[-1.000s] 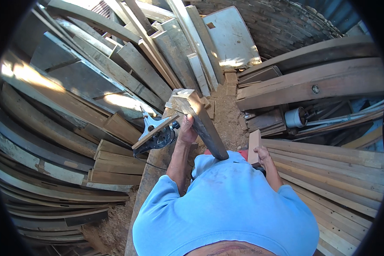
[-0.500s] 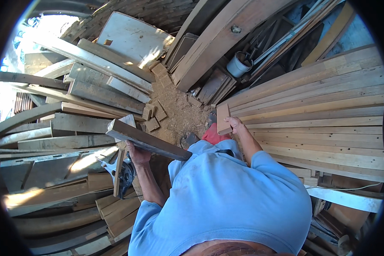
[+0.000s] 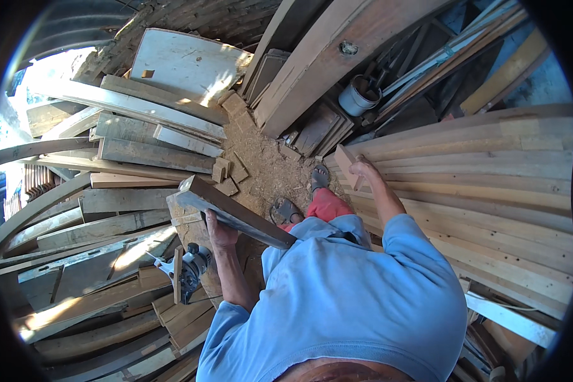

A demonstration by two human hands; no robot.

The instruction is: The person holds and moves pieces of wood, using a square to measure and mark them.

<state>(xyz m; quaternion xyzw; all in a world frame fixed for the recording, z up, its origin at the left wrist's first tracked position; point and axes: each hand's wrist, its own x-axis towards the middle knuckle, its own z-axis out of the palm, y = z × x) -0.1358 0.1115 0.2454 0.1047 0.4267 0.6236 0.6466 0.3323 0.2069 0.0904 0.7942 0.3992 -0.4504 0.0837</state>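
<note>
Away from the red trousers (image 3: 330,204) since 0.5 s ago, the right hand (image 3: 364,169) has moved a short wooden block (image 3: 345,162), now tilted, over the near end of stacked boards (image 3: 477,194); I cannot tell if they touch. Its fingers are closed on the block. The left hand (image 3: 221,234) grips a thick timber (image 3: 239,213), which reaches the blue shirt (image 3: 356,293). Near the left forearm sits a power tool (image 3: 192,270); 2 sandalled feet (image 3: 288,210) stand on sawdust (image 3: 274,169).

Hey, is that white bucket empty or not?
Not empty: brown pieces show inside the round white bucket; how full it is, I can't tell.
</note>
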